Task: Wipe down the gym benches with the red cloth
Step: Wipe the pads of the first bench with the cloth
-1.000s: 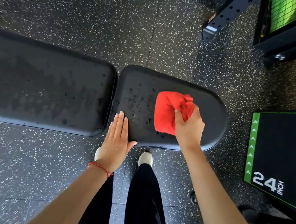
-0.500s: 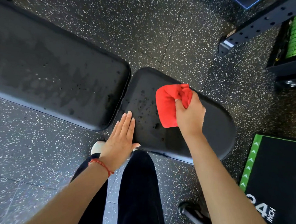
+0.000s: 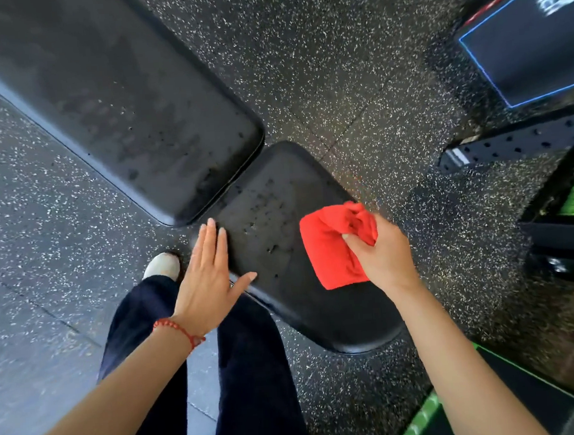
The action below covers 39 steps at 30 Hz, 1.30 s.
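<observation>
Right hand (image 3: pixel 387 256) grips the bunched red cloth (image 3: pixel 333 248) on the bench seat pad (image 3: pixel 318 309), at 3 o'clock of the left hand (image 3: pixel 209 282), whose straight fingers (image 3: pixel 210 242) rest flat on the pad's edge.

Seat pad (image 3: pixel 289 217) top is open between left hand (image 3: pixel 208 276), flat on its near corner, and right hand (image 3: pixel 382 255) bunching the red cloth (image 3: pixel 331 251) at the far side. Long back pad (image 3: pixel 120 103) unobstructed. Right side is crowded: perforated rack beam (image 3: pixel 516 142), blue-edged box (image 3: pixel 530 44).
</observation>
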Available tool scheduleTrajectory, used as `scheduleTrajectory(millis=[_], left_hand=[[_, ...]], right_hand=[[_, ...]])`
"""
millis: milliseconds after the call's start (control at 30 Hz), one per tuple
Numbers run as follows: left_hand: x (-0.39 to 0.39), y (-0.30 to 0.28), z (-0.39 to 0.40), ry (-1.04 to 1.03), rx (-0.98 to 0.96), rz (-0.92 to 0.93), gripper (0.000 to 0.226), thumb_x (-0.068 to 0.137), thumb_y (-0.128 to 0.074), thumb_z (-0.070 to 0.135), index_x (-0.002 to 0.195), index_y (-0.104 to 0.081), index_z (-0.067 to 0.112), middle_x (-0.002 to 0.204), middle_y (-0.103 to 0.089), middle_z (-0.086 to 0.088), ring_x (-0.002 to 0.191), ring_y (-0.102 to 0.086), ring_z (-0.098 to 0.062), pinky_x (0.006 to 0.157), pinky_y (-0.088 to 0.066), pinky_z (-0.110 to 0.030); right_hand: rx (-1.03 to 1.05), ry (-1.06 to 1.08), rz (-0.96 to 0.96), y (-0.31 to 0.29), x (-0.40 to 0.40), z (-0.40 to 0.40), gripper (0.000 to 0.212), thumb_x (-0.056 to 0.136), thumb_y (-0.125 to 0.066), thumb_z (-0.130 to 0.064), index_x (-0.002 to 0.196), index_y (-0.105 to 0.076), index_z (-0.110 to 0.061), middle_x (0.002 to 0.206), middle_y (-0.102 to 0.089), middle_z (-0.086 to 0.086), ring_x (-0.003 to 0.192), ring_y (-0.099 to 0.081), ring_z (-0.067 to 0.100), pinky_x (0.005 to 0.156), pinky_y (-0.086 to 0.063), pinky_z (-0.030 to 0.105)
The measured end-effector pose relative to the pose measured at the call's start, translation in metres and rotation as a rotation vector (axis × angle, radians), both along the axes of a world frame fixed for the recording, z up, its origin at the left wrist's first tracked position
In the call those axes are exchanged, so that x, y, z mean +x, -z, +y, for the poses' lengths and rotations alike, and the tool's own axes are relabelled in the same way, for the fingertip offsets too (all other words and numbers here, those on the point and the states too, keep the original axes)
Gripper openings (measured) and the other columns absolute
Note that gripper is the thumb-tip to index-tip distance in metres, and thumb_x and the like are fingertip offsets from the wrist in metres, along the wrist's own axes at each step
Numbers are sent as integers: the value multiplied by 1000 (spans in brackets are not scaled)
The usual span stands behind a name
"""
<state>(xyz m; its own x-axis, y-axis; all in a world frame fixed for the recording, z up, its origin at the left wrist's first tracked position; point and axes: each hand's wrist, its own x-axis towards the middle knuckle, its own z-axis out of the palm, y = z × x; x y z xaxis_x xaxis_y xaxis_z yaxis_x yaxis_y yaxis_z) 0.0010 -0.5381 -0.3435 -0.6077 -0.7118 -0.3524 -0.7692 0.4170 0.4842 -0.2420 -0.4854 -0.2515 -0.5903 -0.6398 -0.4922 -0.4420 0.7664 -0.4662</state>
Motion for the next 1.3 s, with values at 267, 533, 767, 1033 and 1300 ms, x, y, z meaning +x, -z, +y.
scheduleTrajectory(millis=[267,533,767,1033,1300], left_hand=[[-13,8,15,-101,-17,-76,101,87,-12,72,135,-29,-16,145,-23,-33,136,-18,-42,109,-19,-47],[-12,12,17,-108,-40,-67,98,84,-24,68,132,-34,-16,143,-29,-33,133,-26,-43,100,-36,-57],[-12,4,15,-104,-31,-73,98,79,-30,66,130,-38,-17,141,-33,-33,129,-35,-46,98,-34,-55],[-9,8,16,-112,-51,-6,99,80,-39,69,133,-35,-15,143,-29,-32,133,-23,-40,102,-22,-53],[-8,10,16,-120,-49,21,98,78,-34,66,133,-36,-15,143,-30,-31,133,-24,-40,102,-22,-53]], right_hand=[[-63,-88,52,16,8,-44,30,82,-65,-13,110,-58,-5,108,-66,16,103,-59,32,83,-36,29],[-57,-226,49,42,12,-111,26,84,-63,-17,105,-58,-4,106,-65,14,102,-57,31,81,-36,28],[-22,-327,6,15,8,-49,31,80,-67,-14,109,-60,-8,101,-69,16,96,-62,31,79,-39,29],[-33,-374,44,14,22,-42,30,81,-65,-14,111,-60,-12,100,-70,12,96,-62,29,77,-38,24],[-49,-429,42,47,45,-107,29,85,-60,-21,112,-58,-12,106,-67,13,103,-56,34,83,-39,34]])
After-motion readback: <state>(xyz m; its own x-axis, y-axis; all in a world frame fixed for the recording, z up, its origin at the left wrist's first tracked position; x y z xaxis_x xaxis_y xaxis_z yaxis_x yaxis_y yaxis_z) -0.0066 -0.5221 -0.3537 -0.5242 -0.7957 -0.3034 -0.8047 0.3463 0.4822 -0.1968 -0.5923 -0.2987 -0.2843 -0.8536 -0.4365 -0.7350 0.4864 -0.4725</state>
